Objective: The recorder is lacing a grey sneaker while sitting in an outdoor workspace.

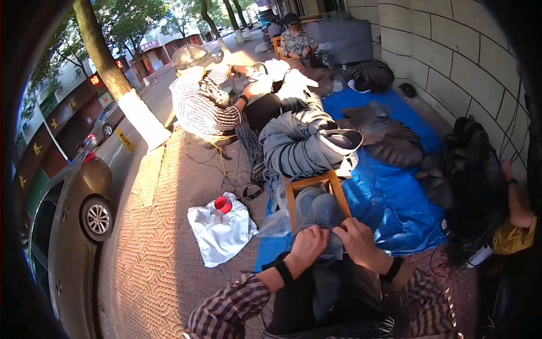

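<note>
Both my hands rest close together on a strip of grey fabric (319,210) that runs from my lap up over a small wooden stool (336,187). My left hand (308,244) is closed on the fabric's left side. My right hand (354,237) pinches the fabric just beside it, fingertips almost touching the left hand. I wear a black wristband on each wrist and checked sleeves. A big heap of the same grey folded fabric (307,141) lies on the far side of the stool.
A blue tarp (395,203) covers the pavement to the right, with dark bundles (389,138) on it. A white bag with a red cap (221,226) lies left. A person in a striped shirt (200,104) sits ahead; another person (511,220) sits right. A car (68,226) is parked left.
</note>
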Demonstrator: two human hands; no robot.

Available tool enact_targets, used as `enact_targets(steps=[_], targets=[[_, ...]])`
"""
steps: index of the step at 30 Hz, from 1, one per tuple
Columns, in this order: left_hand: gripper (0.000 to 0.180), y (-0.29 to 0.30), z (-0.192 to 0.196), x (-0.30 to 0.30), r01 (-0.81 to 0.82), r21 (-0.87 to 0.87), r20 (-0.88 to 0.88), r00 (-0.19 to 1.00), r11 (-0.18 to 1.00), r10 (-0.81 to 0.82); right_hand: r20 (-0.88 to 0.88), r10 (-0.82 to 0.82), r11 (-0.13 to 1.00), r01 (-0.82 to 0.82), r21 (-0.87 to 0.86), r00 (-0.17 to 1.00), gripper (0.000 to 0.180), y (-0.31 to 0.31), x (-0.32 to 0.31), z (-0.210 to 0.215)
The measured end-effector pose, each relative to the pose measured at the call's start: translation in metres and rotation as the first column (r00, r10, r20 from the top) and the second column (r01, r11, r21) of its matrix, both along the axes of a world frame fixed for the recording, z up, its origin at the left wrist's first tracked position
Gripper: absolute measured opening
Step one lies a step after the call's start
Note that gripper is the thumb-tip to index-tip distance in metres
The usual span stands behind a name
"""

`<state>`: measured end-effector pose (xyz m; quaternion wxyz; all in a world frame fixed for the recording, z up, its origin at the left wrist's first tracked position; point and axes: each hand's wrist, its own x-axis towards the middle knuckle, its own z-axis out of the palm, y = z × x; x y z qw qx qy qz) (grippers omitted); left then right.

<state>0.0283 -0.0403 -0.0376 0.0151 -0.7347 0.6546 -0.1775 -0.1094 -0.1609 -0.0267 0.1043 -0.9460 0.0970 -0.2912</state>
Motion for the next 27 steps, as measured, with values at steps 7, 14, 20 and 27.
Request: enact_targets(steps=[7, 14, 20, 27], targets=[[0.017, -0.008, 0.032, 0.012, 0.210, 0.250, 0.131, 0.960, 0.945, -0.248, -0.422, 0.018, 0.899, -0.200, -0.389, 0.906, 0.026, 0.002, 0.005, 0.028], [0.012, 0.074, 0.018, -0.086, 0.464, -0.023, -0.845, 0.464, 0.885, -0.265, -0.642, -0.093, 0.748, -0.372, -0.549, 0.761, 0.017, 0.003, 0.012, 0.035], [0.010, 0.099, 0.076, -0.107, 0.330, -0.275, -0.925, 0.165, 0.903, -0.342, -0.720, -0.101, 0.615, -0.526, -0.587, 0.686, 0.016, 0.002, 0.026, 0.052], [0.010, 0.137, 0.068, -0.090, 0.087, -0.212, -0.976, 0.024, 0.973, -0.215, -0.807, -0.073, 0.455, -0.701, -0.549, 0.586, 0.016, -0.011, 0.036, 0.057]])
